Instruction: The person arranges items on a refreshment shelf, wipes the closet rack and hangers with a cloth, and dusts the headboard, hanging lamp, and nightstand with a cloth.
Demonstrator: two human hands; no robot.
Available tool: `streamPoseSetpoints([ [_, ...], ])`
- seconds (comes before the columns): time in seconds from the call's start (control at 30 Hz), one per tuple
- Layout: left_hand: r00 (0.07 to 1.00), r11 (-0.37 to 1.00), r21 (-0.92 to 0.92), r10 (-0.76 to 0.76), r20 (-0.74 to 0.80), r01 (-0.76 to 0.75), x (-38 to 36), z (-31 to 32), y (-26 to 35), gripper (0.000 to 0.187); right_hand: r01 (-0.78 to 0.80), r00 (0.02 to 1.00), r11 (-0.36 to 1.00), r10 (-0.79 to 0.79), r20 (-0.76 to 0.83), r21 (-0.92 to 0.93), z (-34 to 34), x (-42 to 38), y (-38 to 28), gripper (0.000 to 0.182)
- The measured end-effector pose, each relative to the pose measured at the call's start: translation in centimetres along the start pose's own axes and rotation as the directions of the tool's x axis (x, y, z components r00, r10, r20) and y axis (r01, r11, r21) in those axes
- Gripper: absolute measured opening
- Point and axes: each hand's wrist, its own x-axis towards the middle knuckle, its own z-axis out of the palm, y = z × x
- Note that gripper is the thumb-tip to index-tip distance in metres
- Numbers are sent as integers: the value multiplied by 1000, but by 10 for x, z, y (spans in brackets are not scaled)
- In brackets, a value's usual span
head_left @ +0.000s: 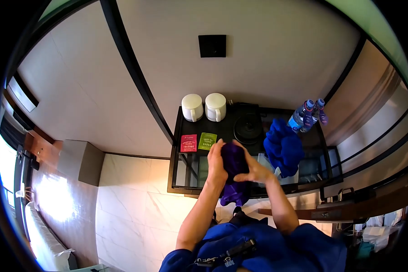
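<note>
Cloth (235,192), purple, one piece: bunched up between both hands above the near part of the table (186,188), its loose end hanging toward the wearer. Whether it wraps another object cannot be told.

Left grip (216,163), one: closed against the left flank of the purple bundle, fingers pointing away from the wearer.

Right grip (251,170), one: curled about the right flank, thumb laid across the near face. The bundle is pressed between the two.

Green sachet (207,141), one: lying just beyond the left grip.

Pink sachet (188,143), one: flat, left of the green.

White mugs (216,109), two: side by side farther beyond the left grip, handles turned toward the wearer.

Black round piece (248,128), one: low, beyond the right grip.

Blue cloth (283,149), one: crumpled in a heap, right of the right grip, apart from it.

Bottles (299,119), two: clear, blue-capped, upright, beyond the blue heap.

Black panel (212,46), one: square, on the wall well beyond both hands.
</note>
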Motion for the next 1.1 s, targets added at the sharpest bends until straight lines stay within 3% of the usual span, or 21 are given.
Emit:
streamPoseSetpoints([
  [0.07,906,940,226,153,394,-257,1,3,10,19,-114,976,954,160,-146,277,6,-26,-10,92],
  [0.1,893,734,552,167,418,-396,-9,8,26,20,-152,947,898,252,-201,412,6,-34,-15,90],
  [0.13,876,398,782,163,454,-480,-15,12,43,24,-99,927,905,234,-292,413,5,-35,-17,81],
  [0.17,592,-43,645,354,724,-763,9,-5,36,29,-89,904,909,246,-351,408,0,-37,-18,77],
  [0.2,593,-457,629,241,768,-629,13,-10,46,35,-83,876,913,258,-407,399,-7,-39,-20,74],
  [0.27,622,-704,468,48,782,-534,27,-40,56,41,-38,811,923,252,-528,382,-16,-42,-36,61],
  [0.33,719,-580,540,-117,686,-610,41,-72,64,43,-41,772,948,231,-592,317,-20,-50,-45,58],
  [0.37,679,-585,503,-117,725,-637,44,-85,67,44,-61,758,978,175,-628,199,-19,-52,-48,55],
  [0.4,669,-567,500,-125,733,-654,49,-93,70,45,-186,736,981,99,-669,-59,-19,-57,-41,53],
  [0.47,645,-529,496,-134,752,-689,60,-100,74,47,-410,732,742,-79,-677,-529,-16,-71,-2,50],
  [0.5,680,-503,539,-144,719,-676,61,-96,76,55,-467,777,627,-47,-628,-624,-11,-75,31,44],
  [0.6,757,-449,614,-297,583,-649,67,-72,91,49,-532,788,528,24,-615,-662,47,-39,35,42],
  [0.63,712,-434,569,-350,608,-699,75,-66,96,47,-490,813,581,36,-581,-650,63,-23,37,39],
  [0.67,702,-419,564,-394,593,-711,82,-59,98,43,-536,825,567,196,-530,-625,81,-5,26,41],
  [0.77,704,-376,598,-441,556,-708,99,-50,98,33,-313,949,606,170,-266,-731,137,38,34,40],
  [0.8,703,-369,600,-431,566,-710,102,-52,96,30,-158,981,701,30,-192,-695,160,52,49,39],
  [0.83,699,-363,599,-424,576,-714,104,-51,95,28,-41,999,760,9,-53,-648,173,69,38,39],
  [0.9,695,-496,498,-389,604,-711,85,-47,91,26,90,995,806,-100,16,-585,213,85,87,48],
  [0.93,692,-558,447,-371,619,-699,75,-48,88,27,69,996,813,-85,-1,-579,214,87,77,49],
  [1.0,754,-645,434,-372,541,-629,74,-48,77,30,-98,990,827,135,27,-554,197,79,52,50],
  [1.1,764,-658,440,-344,546,-611,67,-48,76,30,-47,991,758,118,65,-651,201,76,52,51],
])
